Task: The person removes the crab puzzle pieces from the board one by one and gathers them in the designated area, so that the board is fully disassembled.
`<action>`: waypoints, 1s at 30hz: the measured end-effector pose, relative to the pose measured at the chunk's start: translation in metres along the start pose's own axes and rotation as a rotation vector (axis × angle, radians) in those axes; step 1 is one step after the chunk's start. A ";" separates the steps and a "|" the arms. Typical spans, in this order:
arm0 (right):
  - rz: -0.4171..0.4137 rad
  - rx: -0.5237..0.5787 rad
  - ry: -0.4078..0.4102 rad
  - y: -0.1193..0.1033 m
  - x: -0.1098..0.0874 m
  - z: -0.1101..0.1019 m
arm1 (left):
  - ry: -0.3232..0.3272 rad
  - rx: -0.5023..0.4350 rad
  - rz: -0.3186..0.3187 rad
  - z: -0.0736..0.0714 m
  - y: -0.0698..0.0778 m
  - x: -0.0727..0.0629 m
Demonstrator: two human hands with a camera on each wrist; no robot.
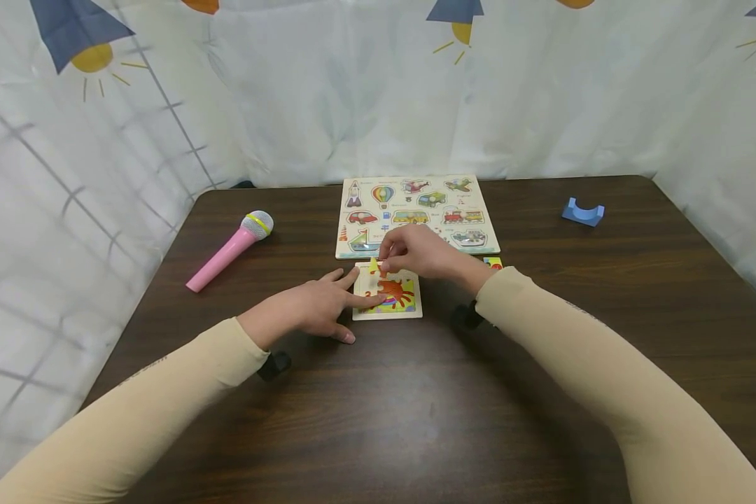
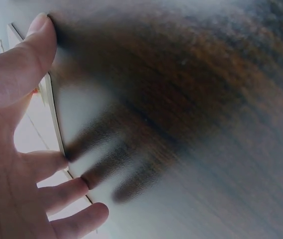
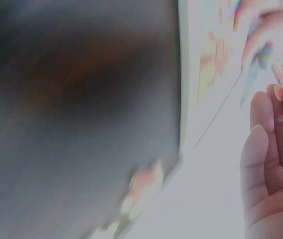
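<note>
One yellow-and-red puzzle piece (image 1: 374, 266) is pinched in the grip of the right hand (image 1: 418, 253) over the crab puzzle board (image 1: 387, 316) on the counter (image 1: 409, 406); the left hand (image 1: 318, 306), grip loose, rests spread-fingered across the board.

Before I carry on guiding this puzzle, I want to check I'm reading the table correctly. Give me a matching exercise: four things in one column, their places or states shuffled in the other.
Things
1. left hand
2. right hand
3. microphone
4. blue block

Places or states (sides as in the head view)
A. lies to the right of the vehicle board
B. pinches a small puzzle piece
C. pink-handled, lies to the left of the vehicle board
D. has fingers spread, touching the crab puzzle board

Right pairs: 1-D, 2-B, 3-C, 4-A
</note>
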State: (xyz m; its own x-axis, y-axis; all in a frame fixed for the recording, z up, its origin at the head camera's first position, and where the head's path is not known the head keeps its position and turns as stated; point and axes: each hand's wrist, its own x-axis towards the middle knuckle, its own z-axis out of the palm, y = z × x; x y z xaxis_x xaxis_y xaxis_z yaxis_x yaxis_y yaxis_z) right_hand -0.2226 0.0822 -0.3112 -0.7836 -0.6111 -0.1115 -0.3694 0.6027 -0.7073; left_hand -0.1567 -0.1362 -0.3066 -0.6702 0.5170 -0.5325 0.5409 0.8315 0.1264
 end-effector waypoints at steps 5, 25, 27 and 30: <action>0.023 -0.008 0.082 0.019 -0.019 -0.023 | 0.010 -0.011 -0.009 0.001 0.000 0.001; 0.058 -0.142 0.037 0.067 -0.066 -0.028 | 0.033 -0.036 -0.006 0.004 0.000 -0.001; 0.060 -0.153 0.023 0.068 -0.066 -0.026 | 0.031 -0.037 -0.005 0.004 0.000 -0.002; 0.063 -0.169 0.018 0.068 -0.068 -0.023 | 0.032 -0.039 -0.001 0.004 0.001 -0.002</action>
State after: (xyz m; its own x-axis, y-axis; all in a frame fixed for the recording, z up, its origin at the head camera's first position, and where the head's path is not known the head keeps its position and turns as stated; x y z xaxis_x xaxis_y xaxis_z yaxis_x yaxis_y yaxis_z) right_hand -0.2062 0.1763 -0.3351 -0.8161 -0.5611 -0.1380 -0.3968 0.7178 -0.5721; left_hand -0.1534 -0.1372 -0.3088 -0.6870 0.5216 -0.5060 0.5205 0.8391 0.1583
